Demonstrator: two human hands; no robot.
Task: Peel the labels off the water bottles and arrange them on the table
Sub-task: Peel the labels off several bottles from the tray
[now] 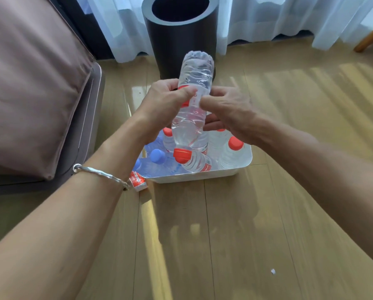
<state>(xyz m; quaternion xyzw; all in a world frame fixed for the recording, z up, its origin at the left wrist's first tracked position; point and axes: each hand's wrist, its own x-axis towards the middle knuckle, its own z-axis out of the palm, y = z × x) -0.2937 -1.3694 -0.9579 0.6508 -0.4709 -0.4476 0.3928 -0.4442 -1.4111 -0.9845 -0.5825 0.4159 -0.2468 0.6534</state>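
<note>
Clear plastic water bottle [194, 74], full and ribbed, is held up over a shallow white rectangular tub [203, 177], its base pointing away towards a dark round bin [179, 46]. From the head view, the job looks early. A strip of red label [182, 87] still shows on the bottle's middle, under the fingers of the left hand [164, 105], so this one is mid-peel by my reckoning. One crumpled red label [138, 180] lies on the wooden floor [246, 213] just beside the tub. Inside the tub sit more bottles, some red-capped [235, 144], some blue-capped [157, 155], and at least one lying bottle still wears its label. I see none set out on a tabletop.

Both hands are on the bottle. The left wraps round its middle from the left side. The right hand [229, 113] comes in from the right, fingers curled beneath it and thumb against its side, close to the left thumb.
</note>
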